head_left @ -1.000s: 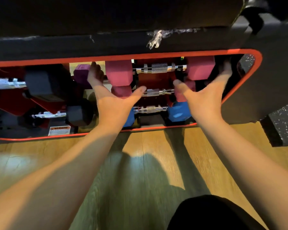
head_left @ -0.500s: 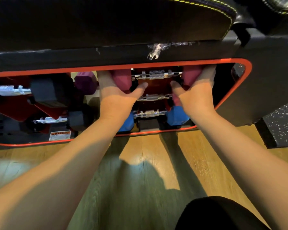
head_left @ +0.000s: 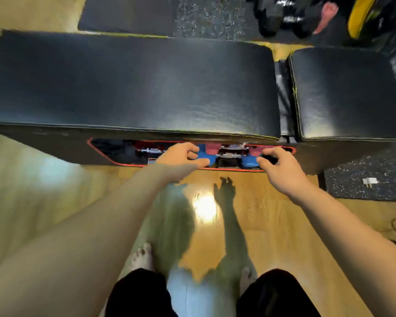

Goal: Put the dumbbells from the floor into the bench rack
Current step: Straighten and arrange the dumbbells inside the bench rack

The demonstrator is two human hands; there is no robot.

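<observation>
The black bench (head_left: 133,83) has a red-rimmed rack opening (head_left: 124,164) in its near side. Inside lie a blue dumbbell (head_left: 205,156) and, above it, a pink dumbbell (head_left: 212,148), with chrome handles (head_left: 232,154) between their heads. My left hand (head_left: 181,159) hovers at the front of the opening beside the blue head, fingers loosely curled and holding nothing. My right hand (head_left: 279,165) is at the opening's right end, fingers bent, also holding nothing. The rack's depth is hidden under the bench pad.
A second black pad (head_left: 348,92) adjoins the bench on the right. A speckled rubber mat (head_left: 364,191) with a white plug (head_left: 369,180) lies right of my hands. My bare feet (head_left: 142,255) stand on the wooden floor. Another person's foot (head_left: 327,14) shows at top right.
My head has risen, so I see the bench from above. Both hands have let go of the pink dumbbell's heads and drawn back to the front of the opening.
</observation>
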